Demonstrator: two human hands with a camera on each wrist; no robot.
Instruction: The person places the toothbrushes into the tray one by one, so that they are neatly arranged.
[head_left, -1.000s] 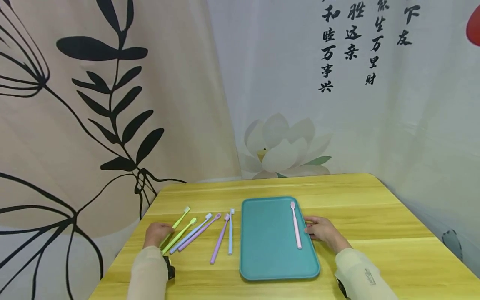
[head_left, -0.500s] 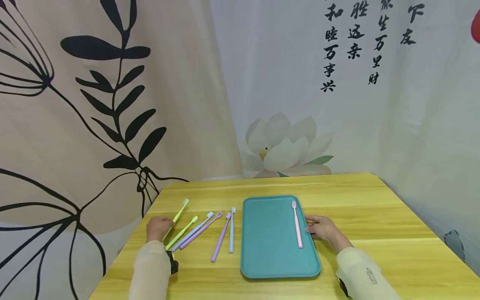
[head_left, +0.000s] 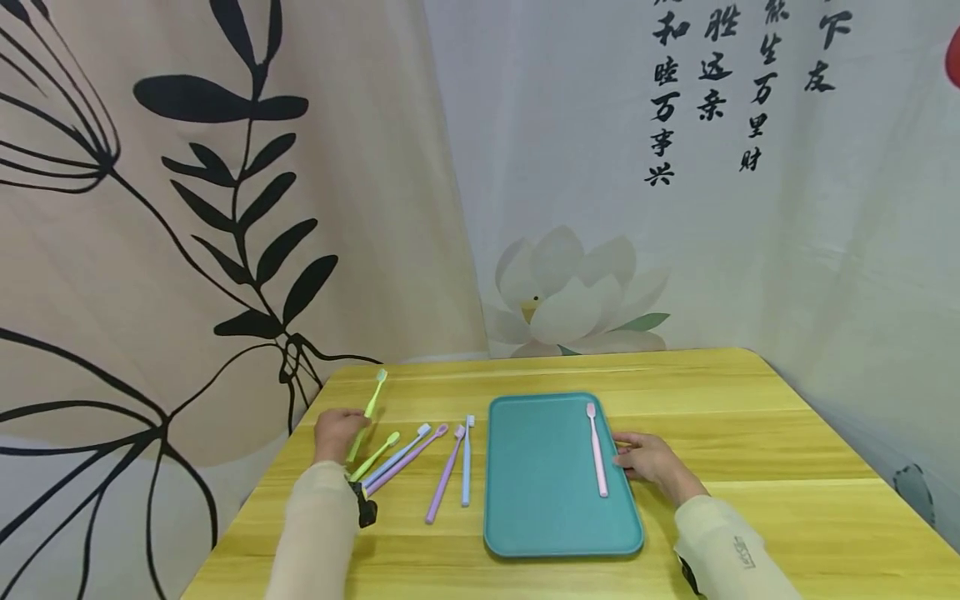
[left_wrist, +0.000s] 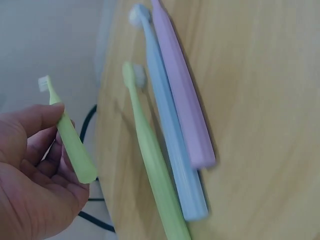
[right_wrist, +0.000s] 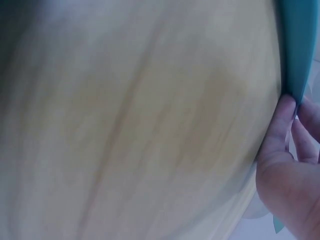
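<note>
My left hand point(head_left: 337, 433) pinches a light green toothbrush point(left_wrist: 75, 150) between thumb and fingers, its white-bristled head pointing up and away from me. This brush is raised off the table in the left wrist view. Just right of that hand lie another green toothbrush point(left_wrist: 150, 155), a blue toothbrush point(left_wrist: 172, 150) and a purple toothbrush point(left_wrist: 185, 100), side by side and slanted. At the right side of a teal tray point(head_left: 547, 483), my right hand point(head_left: 651, 462) holds the rim between thumb and fingers. A pink toothbrush point(head_left: 597, 450) lies inside the tray, near its right edge.
Between the slanted group and the tray lie a second purple toothbrush point(head_left: 446, 475) and a second blue toothbrush point(head_left: 467, 462). All rest on a wooden table point(head_left: 765, 467). A printed curtain point(head_left: 390, 167) hangs behind its far edge.
My left hand has lifted the green toothbrush and moved it up and to the right, away from the other green one. The right hand has stayed at the tray's rim.
</note>
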